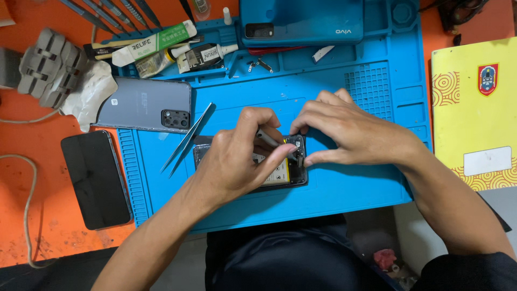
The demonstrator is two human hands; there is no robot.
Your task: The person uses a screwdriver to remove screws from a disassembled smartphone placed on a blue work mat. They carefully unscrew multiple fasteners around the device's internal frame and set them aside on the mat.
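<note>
An opened phone (285, 175) with its back removed lies on a blue work mat (344, 183), mostly covered by my hands. My left hand (237, 161) holds a thin grey tool (267, 139) like a pen, its tip down at the phone's top end. My right hand (347, 132) pinches that same top end between thumb and forefinger, steadying it. What the tool tip touches is hidden by my fingers.
Metal tweezers (188, 137) lie left of the phone. A grey phone back cover (145, 105) and a black phone (96, 178) rest at the left. A blue phone (301, 21), glue tubes (156, 43), a tool rack (51, 67) and a yellow booklet (474, 108) surround the mat.
</note>
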